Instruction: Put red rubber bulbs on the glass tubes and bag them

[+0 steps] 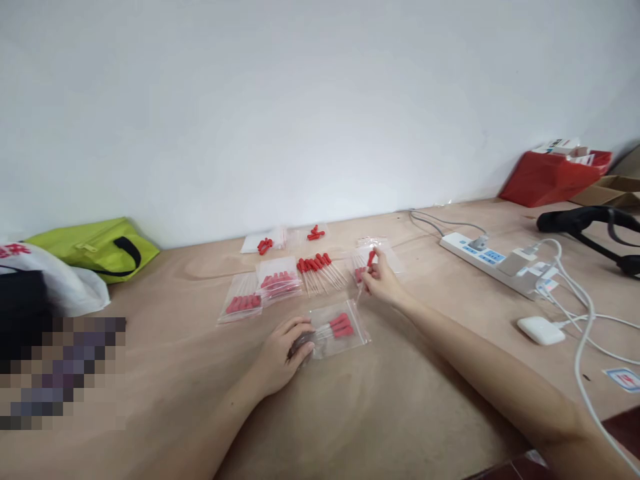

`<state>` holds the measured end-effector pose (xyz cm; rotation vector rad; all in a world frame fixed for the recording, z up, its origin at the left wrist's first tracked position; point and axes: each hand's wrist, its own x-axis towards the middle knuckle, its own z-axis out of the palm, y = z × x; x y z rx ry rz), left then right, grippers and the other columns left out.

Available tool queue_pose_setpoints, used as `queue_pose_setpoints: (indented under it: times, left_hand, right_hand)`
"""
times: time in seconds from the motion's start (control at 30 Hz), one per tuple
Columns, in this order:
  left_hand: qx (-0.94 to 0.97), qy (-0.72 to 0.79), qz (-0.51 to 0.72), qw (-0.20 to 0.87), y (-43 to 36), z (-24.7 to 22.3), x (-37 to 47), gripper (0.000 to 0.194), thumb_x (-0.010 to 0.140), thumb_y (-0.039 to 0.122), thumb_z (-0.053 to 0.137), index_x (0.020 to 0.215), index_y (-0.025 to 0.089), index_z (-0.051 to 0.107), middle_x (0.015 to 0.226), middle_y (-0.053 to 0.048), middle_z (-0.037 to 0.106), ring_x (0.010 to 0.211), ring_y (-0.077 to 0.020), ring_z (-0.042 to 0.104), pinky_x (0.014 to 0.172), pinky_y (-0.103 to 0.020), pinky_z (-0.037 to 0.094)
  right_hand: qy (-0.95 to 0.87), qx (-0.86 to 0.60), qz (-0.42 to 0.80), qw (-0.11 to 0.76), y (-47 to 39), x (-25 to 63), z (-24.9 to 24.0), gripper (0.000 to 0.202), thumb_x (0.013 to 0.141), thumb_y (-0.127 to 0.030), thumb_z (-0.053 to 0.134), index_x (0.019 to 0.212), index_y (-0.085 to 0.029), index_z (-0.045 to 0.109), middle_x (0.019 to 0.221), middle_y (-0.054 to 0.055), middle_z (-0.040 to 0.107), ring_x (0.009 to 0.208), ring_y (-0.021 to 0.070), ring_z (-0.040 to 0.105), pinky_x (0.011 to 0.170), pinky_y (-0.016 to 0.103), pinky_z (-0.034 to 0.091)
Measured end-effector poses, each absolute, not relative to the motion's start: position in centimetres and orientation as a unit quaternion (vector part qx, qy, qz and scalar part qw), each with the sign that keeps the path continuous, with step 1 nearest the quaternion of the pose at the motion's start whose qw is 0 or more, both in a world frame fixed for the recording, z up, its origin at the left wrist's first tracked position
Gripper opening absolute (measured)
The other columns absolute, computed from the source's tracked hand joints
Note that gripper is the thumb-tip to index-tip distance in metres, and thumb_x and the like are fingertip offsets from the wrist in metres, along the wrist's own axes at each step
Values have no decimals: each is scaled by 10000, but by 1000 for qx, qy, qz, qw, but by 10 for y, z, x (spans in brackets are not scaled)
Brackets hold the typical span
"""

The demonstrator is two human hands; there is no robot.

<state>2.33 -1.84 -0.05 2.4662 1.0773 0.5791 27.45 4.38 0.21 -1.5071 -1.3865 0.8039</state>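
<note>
My left hand [285, 350] pinches the left end of a clear zip bag [323, 347] lying on the table. Inside the bag are several thin sticks with red heads [342, 325], the heads pointing right. Farther right, my right hand [383, 280] is closed on one red-headed stick [371, 258], held upright with its red end up, just beyond the bag's right end. A loose fan of red-headed sticks [320, 267] lies between and beyond my hands. Behind my right hand, partly covered by it, is another clear bag [360, 260] with red heads showing.
Two filled clear bags [244, 303] lie to the left. Small red pieces [265, 246] rest on bags near the wall. On the right are a power strip [490, 260], a white charging case [541, 330] and cables. A green bag [95, 247] stands left, a red bag [550, 179] far right.
</note>
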Motion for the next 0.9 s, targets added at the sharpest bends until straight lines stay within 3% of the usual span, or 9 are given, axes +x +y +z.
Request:
queue_pose_setpoints:
  times: [0.17,0.5,0.67,0.9]
  left_hand:
    - [878,386,205,196,-18,-1,23,187,820,239,454,974,211,557,1107,-62,559,1040,-193,520,890,-353,418]
    - [880,384,204,192,-18,0,24,185,821,260,450,964,212,558,1098,-61,564,1023,-191,525,876,-354,421]
    - [883,379,207,185,-18,-1,24,187,823,263,452,965,214,562,1097,-63,567,1022,-196,528,871,-359,424]
    - [879,383,214,187,-19,1,25,201,815,254,467,995,209,546,1088,-65,573,1029,-201,524,878,-358,425]
  right_hand:
    - [-466,-563,376,569,4,288,-20,725,690,-257,483,1290,-208,78,634,-99,409,429,88,486,393,207,410]
    - [-411,-514,399,638,2,265,-26,634,696,-333,530,1195,-234,152,676,-88,445,468,89,535,454,240,486]
    - [-399,-492,436,639,-2,259,-31,471,723,-370,504,1069,-237,212,649,-89,493,499,100,570,544,273,517]
    - [-422,-507,433,614,-8,260,-32,381,710,-306,496,989,-234,245,613,-95,509,454,92,542,459,220,463]
